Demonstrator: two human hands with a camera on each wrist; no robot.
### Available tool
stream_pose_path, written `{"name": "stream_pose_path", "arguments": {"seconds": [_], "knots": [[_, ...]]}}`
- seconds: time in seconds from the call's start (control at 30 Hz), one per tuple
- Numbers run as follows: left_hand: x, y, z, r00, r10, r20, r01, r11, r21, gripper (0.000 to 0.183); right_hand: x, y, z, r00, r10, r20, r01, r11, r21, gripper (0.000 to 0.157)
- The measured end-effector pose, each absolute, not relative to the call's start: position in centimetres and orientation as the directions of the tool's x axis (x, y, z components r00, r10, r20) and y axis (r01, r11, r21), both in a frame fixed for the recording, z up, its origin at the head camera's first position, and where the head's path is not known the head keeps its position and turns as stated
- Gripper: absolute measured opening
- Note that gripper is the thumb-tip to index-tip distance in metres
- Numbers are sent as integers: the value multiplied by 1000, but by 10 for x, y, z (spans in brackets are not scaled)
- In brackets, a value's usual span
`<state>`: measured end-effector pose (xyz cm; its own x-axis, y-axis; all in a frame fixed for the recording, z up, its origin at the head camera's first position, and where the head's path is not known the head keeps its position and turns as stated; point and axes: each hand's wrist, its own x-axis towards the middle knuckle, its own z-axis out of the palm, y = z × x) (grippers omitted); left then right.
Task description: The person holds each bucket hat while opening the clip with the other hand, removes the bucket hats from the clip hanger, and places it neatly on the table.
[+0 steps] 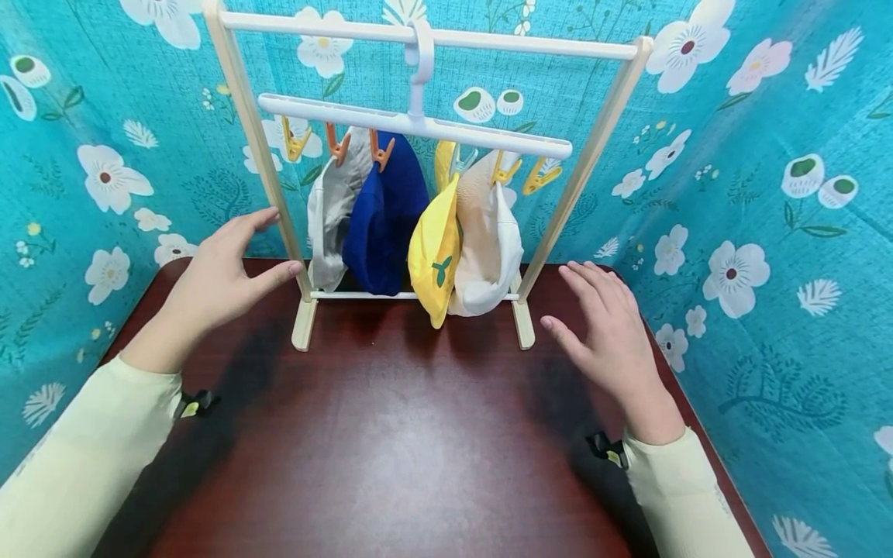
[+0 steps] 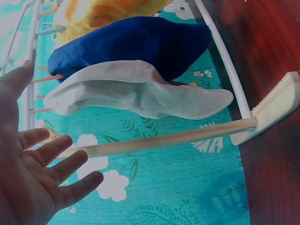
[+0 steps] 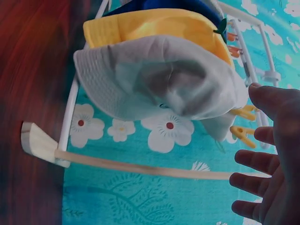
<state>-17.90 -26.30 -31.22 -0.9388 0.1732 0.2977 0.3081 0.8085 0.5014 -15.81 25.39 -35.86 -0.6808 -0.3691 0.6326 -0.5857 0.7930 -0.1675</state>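
My left hand [image 1: 216, 279] hovers at the rack's left post, thumb and fingers spread and nothing held. On the other side my right hand [image 1: 607, 333] is held up beside the right post, its fingers apart and also holding nothing. Between them several bucket hats hang in clips from a white clip hanger [image 1: 412, 124]: a pale grey hat [image 1: 326, 225], a dark blue hat [image 1: 384, 225], a yellow hat [image 1: 434, 256] with a green sprout mark, and a cream hat [image 1: 491, 263]. Neither hand touches a hat. In the left wrist view the grey hat [image 2: 136, 93] is closest.
The hanger hooks over the top bar of a wooden rack [image 1: 607, 116] standing on a dark red-brown table [image 1: 412, 434]. Yellow clips [image 1: 540, 177] hang unused at the hanger's ends. Turquoise flowered cloth [image 1: 746, 232] encloses the back and sides.
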Motion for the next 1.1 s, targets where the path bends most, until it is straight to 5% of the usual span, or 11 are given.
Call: {"name": "stream_pose_path", "arguments": {"seconds": [0.6, 1.1], "knots": [[-198, -244, -280, -920, 143, 364, 334, 772, 541, 80, -144, 217, -336, -610, -433, 664, -663, 738, -128, 73], [-206, -229, -267, -919, 162, 360, 324, 830, 455, 83, -135, 185, -323, -541, -475, 694, -734, 669, -115, 70]]}}
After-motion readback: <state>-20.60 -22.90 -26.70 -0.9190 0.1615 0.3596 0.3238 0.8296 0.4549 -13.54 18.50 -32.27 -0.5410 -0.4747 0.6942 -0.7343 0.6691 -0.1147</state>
